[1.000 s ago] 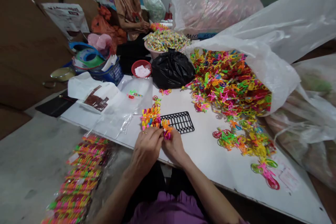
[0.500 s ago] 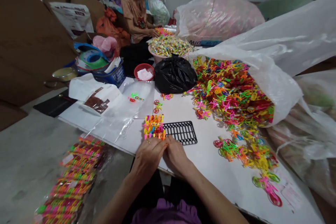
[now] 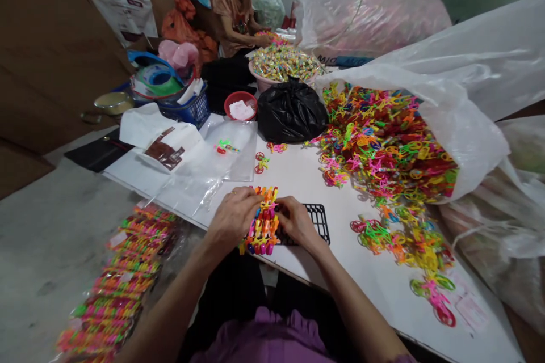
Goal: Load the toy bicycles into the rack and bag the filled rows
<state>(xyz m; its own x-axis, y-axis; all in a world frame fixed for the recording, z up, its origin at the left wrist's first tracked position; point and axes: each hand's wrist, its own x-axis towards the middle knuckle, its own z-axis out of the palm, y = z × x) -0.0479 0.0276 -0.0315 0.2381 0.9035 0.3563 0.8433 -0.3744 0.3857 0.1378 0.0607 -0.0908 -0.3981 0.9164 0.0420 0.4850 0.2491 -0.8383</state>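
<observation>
A packed row of small coloured plastic bicycle toys (image 3: 263, 222) is squeezed between my two hands above the near edge of the white board (image 3: 361, 278). My left hand (image 3: 232, 216) presses its left side with curled fingers. My right hand (image 3: 297, 222) grips its right side and partly covers the black plastic grid tray (image 3: 320, 220) lying flat on the board. A heap of loose toy bicycles (image 3: 383, 147) spills from a big clear bag (image 3: 460, 113) to the right.
Empty clear bags (image 3: 200, 173) lie at the left of the board, sealed toy packs (image 3: 119, 289) on the floor. Behind are a black bag (image 3: 290, 110), a red bowl (image 3: 240, 105), a blue basket (image 3: 187, 109) and a basin of sweets (image 3: 284, 63), where another person (image 3: 233, 5) sits.
Both hands have closed on the row of toys and lifted it off the grid tray toward me, turning it; earlier they were pressing a toy into the tray's near end.
</observation>
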